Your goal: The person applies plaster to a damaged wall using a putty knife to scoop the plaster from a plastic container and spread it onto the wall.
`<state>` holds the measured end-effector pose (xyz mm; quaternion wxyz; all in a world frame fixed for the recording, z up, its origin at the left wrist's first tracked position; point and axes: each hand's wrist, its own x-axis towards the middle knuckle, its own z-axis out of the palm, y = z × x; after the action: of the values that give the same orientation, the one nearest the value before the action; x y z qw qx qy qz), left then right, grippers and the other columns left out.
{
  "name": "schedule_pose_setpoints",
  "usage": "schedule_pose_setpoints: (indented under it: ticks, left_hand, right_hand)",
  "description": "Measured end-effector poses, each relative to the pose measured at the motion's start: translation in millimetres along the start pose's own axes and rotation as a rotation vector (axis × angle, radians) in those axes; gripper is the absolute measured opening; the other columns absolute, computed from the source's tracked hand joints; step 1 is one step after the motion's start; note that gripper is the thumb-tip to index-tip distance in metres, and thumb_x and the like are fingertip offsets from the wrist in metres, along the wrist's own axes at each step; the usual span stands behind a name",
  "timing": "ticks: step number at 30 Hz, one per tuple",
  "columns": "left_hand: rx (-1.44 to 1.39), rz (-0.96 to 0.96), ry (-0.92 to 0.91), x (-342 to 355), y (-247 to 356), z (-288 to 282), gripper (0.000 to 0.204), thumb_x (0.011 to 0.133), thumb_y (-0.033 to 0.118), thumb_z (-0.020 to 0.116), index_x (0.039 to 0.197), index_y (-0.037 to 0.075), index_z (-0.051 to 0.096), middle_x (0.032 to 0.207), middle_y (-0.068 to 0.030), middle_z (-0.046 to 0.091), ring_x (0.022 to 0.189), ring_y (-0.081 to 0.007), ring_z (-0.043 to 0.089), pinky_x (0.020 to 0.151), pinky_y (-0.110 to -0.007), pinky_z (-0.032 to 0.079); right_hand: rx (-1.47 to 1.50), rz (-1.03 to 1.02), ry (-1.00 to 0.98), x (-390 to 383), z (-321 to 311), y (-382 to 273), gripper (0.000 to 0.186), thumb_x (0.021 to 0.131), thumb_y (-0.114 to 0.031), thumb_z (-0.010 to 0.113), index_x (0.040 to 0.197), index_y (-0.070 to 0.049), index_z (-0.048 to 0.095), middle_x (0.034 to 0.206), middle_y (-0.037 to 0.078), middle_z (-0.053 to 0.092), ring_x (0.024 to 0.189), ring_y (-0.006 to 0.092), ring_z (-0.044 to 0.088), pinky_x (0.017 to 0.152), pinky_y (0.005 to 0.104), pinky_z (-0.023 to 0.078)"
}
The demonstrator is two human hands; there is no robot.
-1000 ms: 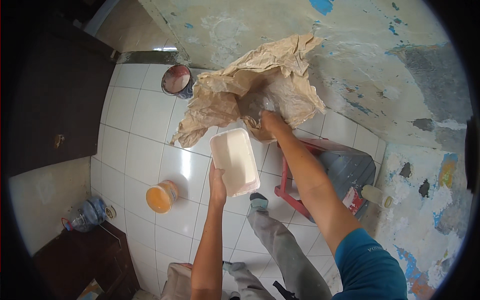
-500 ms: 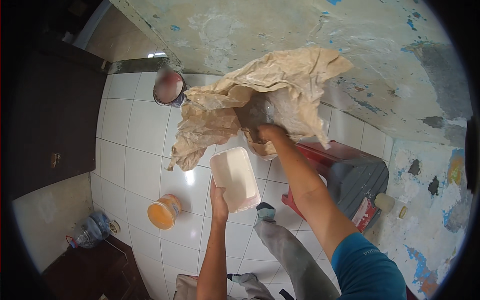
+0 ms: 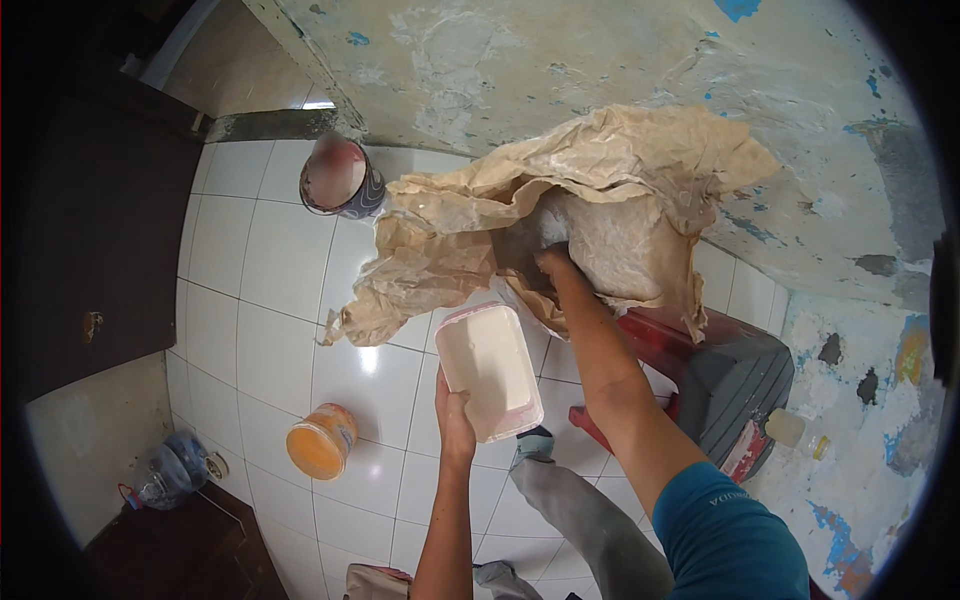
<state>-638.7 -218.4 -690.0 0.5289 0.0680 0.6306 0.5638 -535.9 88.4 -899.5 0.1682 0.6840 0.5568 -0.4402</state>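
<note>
My left hand (image 3: 452, 420) is closed round the side of a white rectangular plastic tub (image 3: 490, 365), pale inside with pinkish residue along its rim. A large, crumpled brown paper sack (image 3: 630, 150) gapes open above the tub, with whitish powdery material in its hollow. My right hand (image 3: 552, 260) reaches into this hollow, its fingers curled and partly hidden; whatever they grip is too shadowed to make out.
A dark pail (image 3: 362, 195) stands behind; an orange-lidded container (image 3: 316, 450) sits on the tiles. Right are a red-and-grey object (image 3: 720, 400) and a small jar (image 3: 785, 428) beside the peeling wall (image 3: 830, 480). A water jug (image 3: 165, 475) and dark door (image 3: 90, 250) are left.
The view has shifted, so floor objects appear lower. The sack's crumpled top has spread rightward. My right hand remains inside it, and my left hand still holds the tub.
</note>
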Motion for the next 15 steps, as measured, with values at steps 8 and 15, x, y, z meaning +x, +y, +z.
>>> schedule_pose_setpoints:
  ticks: [8, 15]
  left_hand:
    - [0.063, -0.013, 0.094, -4, -1, -48, 0.07, 0.083, 0.02, 0.045, 0.149, -0.004, 0.04, 0.142, -0.0174, 0.051, 0.134, -0.0275, 0.046, 0.115, -0.038, 0.033]
    - [0.072, -0.029, 0.077, -8, 3, -27, 0.067, 0.085, 0.024, 0.046, 0.146, -0.003, 0.042, 0.139, -0.0165, 0.052, 0.132, -0.0264, 0.047, 0.114, -0.039, 0.033]
  right_hand:
    - [1.124, 0.313, 0.091, -14, 72, -36, 0.058, 0.085, -0.012, 0.069, 0.141, -0.007, 0.055, 0.135, 0.017, 0.063, 0.115, 0.0299, 0.067, 0.095, 0.0418, 0.053]
    - [0.207, -0.334, 0.598, -28, 35, -13, 0.07, 0.077, -0.006, 0.072, 0.141, 0.004, 0.046, 0.139, 0.03, 0.053, 0.133, 0.0466, 0.048, 0.117, 0.0459, 0.038]
